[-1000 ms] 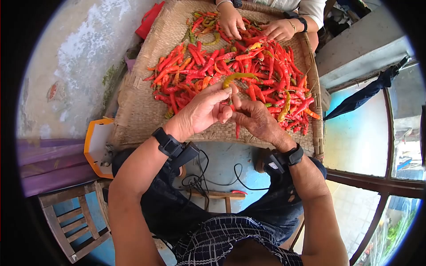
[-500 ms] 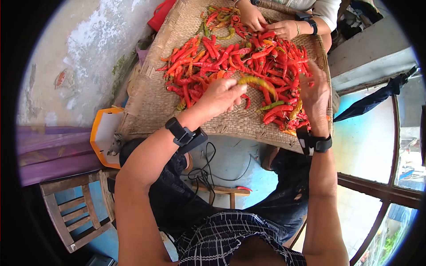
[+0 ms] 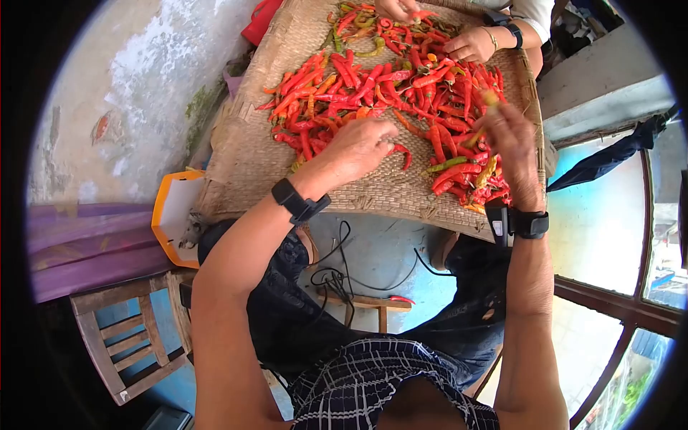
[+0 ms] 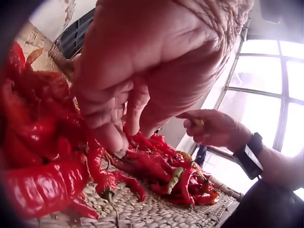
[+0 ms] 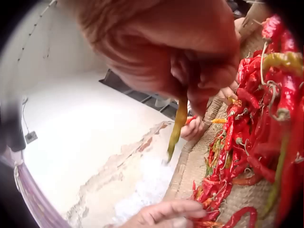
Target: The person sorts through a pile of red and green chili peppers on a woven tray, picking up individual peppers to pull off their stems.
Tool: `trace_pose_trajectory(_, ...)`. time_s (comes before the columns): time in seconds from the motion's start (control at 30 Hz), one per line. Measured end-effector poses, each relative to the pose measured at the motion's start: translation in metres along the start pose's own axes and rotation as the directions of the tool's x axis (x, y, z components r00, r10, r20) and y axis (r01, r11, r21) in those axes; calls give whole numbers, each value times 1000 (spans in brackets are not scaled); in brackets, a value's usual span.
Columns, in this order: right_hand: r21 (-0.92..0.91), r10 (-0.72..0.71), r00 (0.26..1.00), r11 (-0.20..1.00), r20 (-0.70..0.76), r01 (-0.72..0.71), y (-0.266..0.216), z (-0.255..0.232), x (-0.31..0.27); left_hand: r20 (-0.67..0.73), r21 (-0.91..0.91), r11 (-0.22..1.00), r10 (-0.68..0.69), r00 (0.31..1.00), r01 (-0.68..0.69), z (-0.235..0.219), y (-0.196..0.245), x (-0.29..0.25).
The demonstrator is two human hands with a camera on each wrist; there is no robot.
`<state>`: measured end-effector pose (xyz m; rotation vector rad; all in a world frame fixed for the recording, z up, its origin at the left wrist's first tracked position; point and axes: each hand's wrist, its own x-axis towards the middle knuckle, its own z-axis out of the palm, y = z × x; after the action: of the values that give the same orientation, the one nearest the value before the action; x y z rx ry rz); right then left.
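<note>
Right hand (image 3: 510, 129): raised above the flat woven bamboo tray (image 3: 244, 165), fingers pinched on a slim yellow-green chili (image 5: 176, 127).
Left hand (image 3: 362, 147): relaxed fingers resting on the tray's red chili heap (image 3: 373, 89).
Risk: light pinch; chili may slip, dropping among the reds.

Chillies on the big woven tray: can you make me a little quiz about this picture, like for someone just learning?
1. True or false: the right hand holds a yellow-green chilli up above the woven tray.
2. What does the left hand reach down to? A) the wooden chair B) the red chillies C) the orange-edged box
3. How many other hands work at the far end of the tray?

Key: 1 true. 2 B. 3 two: one at the top edge, one with a bracelet.
</note>
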<state>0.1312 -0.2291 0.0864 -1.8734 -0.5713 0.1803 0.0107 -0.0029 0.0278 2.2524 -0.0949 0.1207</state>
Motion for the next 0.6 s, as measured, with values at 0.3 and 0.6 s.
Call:
trace_pose_trajectory(0.3,-511,-358,903,745,237,429,20,42,-21,166,589,769,186,968,-249,38,-12,-10)
trace_pose_trajectory(0.6,-408,-206,919,848,335,339,23,64,-31,-23,285,891,375,927,-354,28,10,-3)
